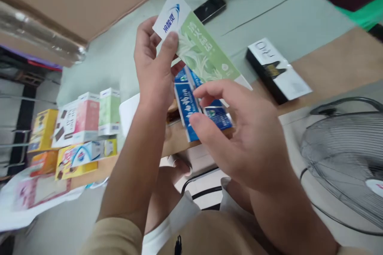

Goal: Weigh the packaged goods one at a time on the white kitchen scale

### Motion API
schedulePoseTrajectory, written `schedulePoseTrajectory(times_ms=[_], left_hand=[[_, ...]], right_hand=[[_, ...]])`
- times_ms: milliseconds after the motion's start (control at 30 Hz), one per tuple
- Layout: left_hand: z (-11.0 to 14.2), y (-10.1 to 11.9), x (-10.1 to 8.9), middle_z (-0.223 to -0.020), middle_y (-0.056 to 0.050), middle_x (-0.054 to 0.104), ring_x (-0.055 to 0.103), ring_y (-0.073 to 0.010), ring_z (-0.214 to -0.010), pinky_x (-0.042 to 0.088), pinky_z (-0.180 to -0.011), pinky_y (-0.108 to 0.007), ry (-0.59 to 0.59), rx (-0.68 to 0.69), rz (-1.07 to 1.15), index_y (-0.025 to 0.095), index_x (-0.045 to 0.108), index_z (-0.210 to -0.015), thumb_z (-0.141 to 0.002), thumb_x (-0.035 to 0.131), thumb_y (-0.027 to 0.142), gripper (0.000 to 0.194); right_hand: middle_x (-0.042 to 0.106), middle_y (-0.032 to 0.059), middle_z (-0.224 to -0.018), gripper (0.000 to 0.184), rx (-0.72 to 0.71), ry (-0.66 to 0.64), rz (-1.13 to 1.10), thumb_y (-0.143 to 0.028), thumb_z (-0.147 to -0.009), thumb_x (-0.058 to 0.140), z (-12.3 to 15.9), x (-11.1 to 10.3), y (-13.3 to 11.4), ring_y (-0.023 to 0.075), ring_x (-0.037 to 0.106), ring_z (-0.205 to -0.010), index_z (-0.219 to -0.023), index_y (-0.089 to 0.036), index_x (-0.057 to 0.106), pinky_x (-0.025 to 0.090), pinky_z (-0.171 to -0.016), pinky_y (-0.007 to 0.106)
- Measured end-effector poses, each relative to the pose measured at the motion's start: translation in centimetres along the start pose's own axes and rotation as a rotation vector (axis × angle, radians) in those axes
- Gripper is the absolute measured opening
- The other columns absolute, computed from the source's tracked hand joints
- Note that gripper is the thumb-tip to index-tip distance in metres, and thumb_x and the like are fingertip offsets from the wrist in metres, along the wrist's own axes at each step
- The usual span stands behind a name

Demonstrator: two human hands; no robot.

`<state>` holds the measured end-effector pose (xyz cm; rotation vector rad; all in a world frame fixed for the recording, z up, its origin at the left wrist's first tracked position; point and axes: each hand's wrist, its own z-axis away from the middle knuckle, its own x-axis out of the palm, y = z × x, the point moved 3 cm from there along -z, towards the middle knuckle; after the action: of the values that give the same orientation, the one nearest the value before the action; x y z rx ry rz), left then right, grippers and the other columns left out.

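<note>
Held up at an angle above the table is a white and green toothpaste box [206, 46] with a leaf pattern. My left hand [155, 59] grips its upper left end, thumb on the front face. My right hand [245, 135] is below the box's lower right part, its thumb and forefinger spread apart with nothing visible between them. Some of its other fingers are hidden. Behind it, near the table edge, are blue toothpaste boxes [187, 105], partly covered by my right hand and the green box.
A black phone [210, 8] lies beyond the box. To the right sits a white and black box [278, 69], with a fan [344, 155] beside the table. Several cartons, including a green and white one [109, 111] and a yellow one [44, 127], stand at left.
</note>
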<state>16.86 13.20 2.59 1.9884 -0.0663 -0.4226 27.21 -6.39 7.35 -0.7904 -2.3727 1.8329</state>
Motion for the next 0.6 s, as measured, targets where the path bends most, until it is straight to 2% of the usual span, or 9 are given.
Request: schedulePoseTrajectory(times_ms=[100, 200, 233, 300, 400, 500, 600], left_hand=[[2.3, -0.9, -6.5, -0.115, 0.006, 0.068, 0.063, -0.0164, -0.094, 0.058, -0.074, -0.033, 0.150, -0.251, 0.208, 0.040, 0.058, -0.121, -0.082, 0.080, 0.064, 0.051], [5.0, -1.7, -13.0, -0.116, 0.004, 0.071, 0.067, -0.0238, -0.108, 0.062, -0.083, -0.040, 0.240, -0.358, 0.209, 0.039, 0.064, -0.116, -0.078, 0.085, 0.063, 0.049], [6.0, -2.0, -14.8, -0.116, 0.004, 0.072, 0.068, -0.0258, -0.112, 0.063, -0.086, -0.042, 0.244, -0.390, 0.200, 0.039, 0.065, -0.114, -0.077, 0.086, 0.061, 0.048], [7.9, -2.6, -17.4, -0.116, 0.003, 0.075, 0.071, -0.0277, -0.114, 0.064, -0.088, -0.043, 0.259, -0.448, 0.199, 0.036, 0.067, -0.113, -0.078, 0.087, 0.056, 0.045], [10.3, -3.5, -19.1, -0.120, 0.000, 0.077, 0.075, -0.0270, -0.113, 0.066, -0.089, -0.041, 0.319, -0.503, 0.225, 0.032, 0.071, -0.110, -0.083, 0.083, 0.046, 0.033], [11.3, -4.4, -18.9, -0.126, -0.002, 0.077, 0.076, -0.0269, -0.114, 0.067, -0.091, -0.040, 0.388, -0.536, 0.254, 0.030, 0.071, -0.108, -0.083, 0.083, 0.042, 0.030], [11.4, -5.2, -18.4, -0.133, -0.005, 0.076, 0.074, -0.0286, -0.123, 0.066, -0.100, -0.043, 0.430, -0.556, 0.278, 0.028, 0.071, -0.111, -0.085, 0.083, 0.043, 0.033]], right_hand=[[0.069, 0.0091, -0.117, 0.019, -0.082, -0.039, -0.002, -0.027, -0.095, 0.059, 1.2, 3.1, -1.3, 0.0264, 0.065, -0.126, -0.111, -0.024, 0.069, 0.059, -0.106, 0.047], [0.048, 0.0144, -0.153, 0.044, 0.014, -0.054, 0.100, -0.029, -0.093, 0.062, 2.3, 6.3, -0.8, 0.0320, 0.042, -0.155, -0.137, -0.028, 0.061, 0.058, -0.111, 0.055], [0.041, 0.0138, -0.161, 0.051, 0.052, -0.103, 0.126, -0.031, -0.093, 0.062, 2.6, 7.4, -0.4, 0.0332, 0.038, -0.159, -0.144, -0.031, 0.057, 0.059, -0.109, 0.056], [0.039, 0.0120, -0.166, 0.063, 0.088, -0.281, 0.143, -0.033, -0.093, 0.062, 3.4, 9.8, 0.3, 0.0343, 0.040, -0.159, -0.154, -0.034, 0.048, 0.061, -0.107, 0.056], [0.043, 0.0156, -0.167, 0.069, 0.019, -0.476, 0.256, -0.029, -0.092, 0.064, 4.4, 13.3, 0.9, 0.0368, 0.052, -0.150, -0.159, -0.030, 0.046, 0.062, -0.105, 0.056], [0.048, 0.0225, -0.163, 0.062, -0.163, -0.456, 0.509, -0.019, -0.090, 0.065, 5.1, 15.9, 1.2, 0.0421, 0.060, -0.140, -0.151, -0.023, 0.059, 0.059, -0.107, 0.062], [0.060, 0.0229, -0.151, 0.052, -0.267, -0.412, 0.637, -0.013, -0.093, 0.060, 5.2, 17.5, 1.7, 0.0418, 0.067, -0.127, -0.144, -0.019, 0.067, 0.059, -0.104, 0.062]])
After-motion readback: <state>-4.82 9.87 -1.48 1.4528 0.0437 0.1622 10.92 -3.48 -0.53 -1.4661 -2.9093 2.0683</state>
